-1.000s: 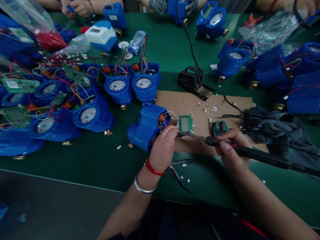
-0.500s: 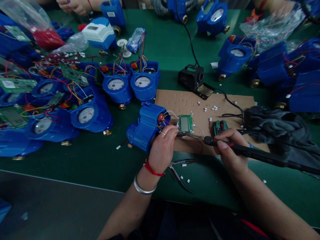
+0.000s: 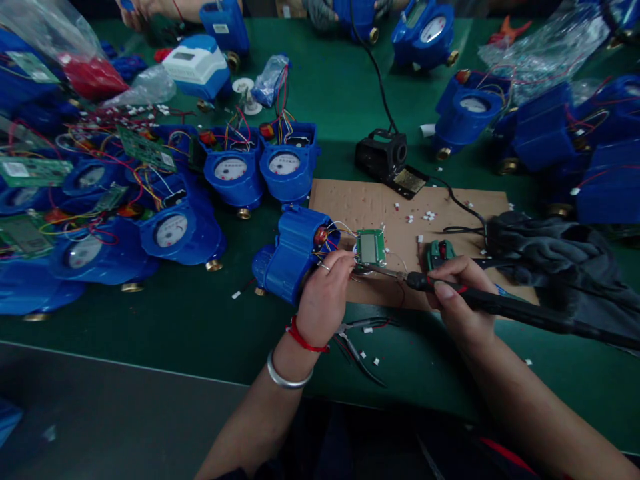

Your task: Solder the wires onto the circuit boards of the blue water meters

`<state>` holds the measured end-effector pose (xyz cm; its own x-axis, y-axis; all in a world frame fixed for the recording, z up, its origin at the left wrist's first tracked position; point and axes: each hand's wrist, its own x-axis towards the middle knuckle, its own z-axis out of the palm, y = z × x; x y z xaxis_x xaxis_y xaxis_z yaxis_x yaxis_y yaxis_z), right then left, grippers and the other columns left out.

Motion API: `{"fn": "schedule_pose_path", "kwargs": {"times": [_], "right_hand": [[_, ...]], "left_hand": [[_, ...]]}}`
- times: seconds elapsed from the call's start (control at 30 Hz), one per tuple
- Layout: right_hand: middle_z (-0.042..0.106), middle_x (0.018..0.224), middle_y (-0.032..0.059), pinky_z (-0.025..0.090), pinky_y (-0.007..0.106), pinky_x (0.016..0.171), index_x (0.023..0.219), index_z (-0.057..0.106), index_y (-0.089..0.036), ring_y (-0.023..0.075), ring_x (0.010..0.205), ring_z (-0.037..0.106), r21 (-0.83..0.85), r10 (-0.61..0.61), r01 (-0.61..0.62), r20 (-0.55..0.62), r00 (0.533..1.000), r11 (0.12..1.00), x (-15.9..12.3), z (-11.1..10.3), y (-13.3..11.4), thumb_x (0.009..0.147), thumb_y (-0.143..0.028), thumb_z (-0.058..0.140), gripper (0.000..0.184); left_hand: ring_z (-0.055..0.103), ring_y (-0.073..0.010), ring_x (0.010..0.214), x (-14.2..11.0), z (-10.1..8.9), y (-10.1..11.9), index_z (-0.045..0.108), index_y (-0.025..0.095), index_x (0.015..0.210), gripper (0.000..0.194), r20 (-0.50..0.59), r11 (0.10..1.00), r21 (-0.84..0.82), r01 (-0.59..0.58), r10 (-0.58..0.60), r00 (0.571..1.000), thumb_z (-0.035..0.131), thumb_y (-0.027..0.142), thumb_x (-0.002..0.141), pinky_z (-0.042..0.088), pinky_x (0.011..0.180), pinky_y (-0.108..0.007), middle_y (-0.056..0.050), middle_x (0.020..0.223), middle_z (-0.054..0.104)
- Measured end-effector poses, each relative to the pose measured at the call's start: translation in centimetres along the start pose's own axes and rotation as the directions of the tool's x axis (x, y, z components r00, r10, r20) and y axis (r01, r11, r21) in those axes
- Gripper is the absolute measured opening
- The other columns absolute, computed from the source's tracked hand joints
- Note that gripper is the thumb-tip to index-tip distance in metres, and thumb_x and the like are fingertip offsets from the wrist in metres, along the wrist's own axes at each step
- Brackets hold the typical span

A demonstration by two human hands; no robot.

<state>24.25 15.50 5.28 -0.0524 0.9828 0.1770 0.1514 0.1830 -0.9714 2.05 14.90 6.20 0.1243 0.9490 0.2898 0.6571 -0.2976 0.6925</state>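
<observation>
A soldering iron (image 3: 480, 298) is gripped in my right hand (image 3: 467, 300), its metal tip pointing left at the lower edge of a small green circuit board with a display (image 3: 371, 247). At the board's lower left corner, my left hand (image 3: 325, 290) is closed in a pinch; what its fingertips hold is hidden. Thin coloured wires run between the board and an open blue water meter (image 3: 287, 253), which lies on its side left of the board. The board rests on a cardboard sheet (image 3: 345, 197).
Wire cutters (image 3: 357, 350) lie near my left wrist. Beyond the cardboard stands a black iron holder (image 3: 383, 155). A green-cased tool (image 3: 440, 253) and dark cloth (image 3: 545, 250) lie to the right. Several blue meters (image 3: 230, 170) crowd the left. Across the table is a co-worker's gloved hand (image 3: 320, 13).
My hands, the iron and the board look nearly unmoved. At the far right, a co-worker's hand has withdrawn, exposing an orange-handled tool. Another co-worker's hands at far left have shifted.
</observation>
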Motion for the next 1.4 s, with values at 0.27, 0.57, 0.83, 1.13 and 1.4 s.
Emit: {"fn": "schedule_pose_path", "kwargs": {"times": [0.27,0.57,0.83,1.13,1.4], "right_hand": [[0.047,0.052,-0.0027,0.027,0.025,0.033,0.083,0.058,-0.023,0.0121,0.039,0.042,0.213,0.034,-0.011,-0.109,0.993,0.977,0.3,0.3,-1.3,0.077,-0.034,0.063,0.013],[0.045,0.056,-0.0036,0.024,0.023,0.034,0.075,0.058,-0.022,0.0092,0.039,0.040,0.154,-0.043,0.109,-0.376,0.925,0.982,5.1,-1.3,-2.2,0.076,-0.025,0.059,0.004],[0.053,0.057,-0.0037,0.034,0.020,0.040,0.078,0.056,-0.021,0.0081,0.047,0.048,0.106,0.045,-0.004,-0.385,0.922,0.994,13.4,-3.4,-0.2,0.078,-0.032,0.064,0.013],[0.056,0.059,-0.0040,0.038,0.015,0.037,0.073,0.054,-0.018,0.0053,0.046,0.050,0.415,0.379,-0.262,-0.230,0.896,0.871,20.2,1.0,2.7,0.074,-0.028,0.066,0.015],[0.070,0.085,0.0044,0.053,0.022,0.054,0.089,0.052,-0.020,0.0143,0.074,0.067,0.545,0.377,-0.332,0.030,0.926,0.770,16.3,3.5,2.6,0.068,-0.012,0.065,0.026]], "left_hand": [[0.057,-0.0142,0.104,0.0,-0.1,0.0,0.058,0.014,0.103,0.023,-0.002,1.000,0.001,-0.002,0.002,1.000,0.039,0.007,0.091,0.051,0.092,-0.032,-0.008,0.110,0.060],[0.057,-0.0147,0.102,0.1,-0.1,0.1,0.058,0.015,0.101,0.022,0.002,1.000,0.015,0.003,-0.003,1.000,0.041,0.007,0.090,0.052,0.091,-0.032,-0.007,0.110,0.061],[0.057,-0.0167,0.105,0.1,-0.2,0.2,0.058,0.017,0.100,0.021,-0.013,0.996,0.073,-0.059,0.061,0.998,0.040,0.009,0.091,0.052,0.091,-0.034,-0.007,0.108,0.061],[0.055,-0.0162,0.115,-1.1,-0.3,1.0,0.054,0.015,0.115,0.030,0.008,0.971,0.222,-0.086,0.087,0.996,0.038,0.008,0.090,0.050,0.097,-0.032,-0.010,0.126,0.055],[0.044,-0.0268,0.126,-4.9,-4.2,1.3,0.042,0.017,0.133,0.047,-0.276,0.885,0.465,0.014,0.130,0.952,0.051,0.015,0.086,0.041,0.102,-0.048,-0.017,0.132,0.049]]}}
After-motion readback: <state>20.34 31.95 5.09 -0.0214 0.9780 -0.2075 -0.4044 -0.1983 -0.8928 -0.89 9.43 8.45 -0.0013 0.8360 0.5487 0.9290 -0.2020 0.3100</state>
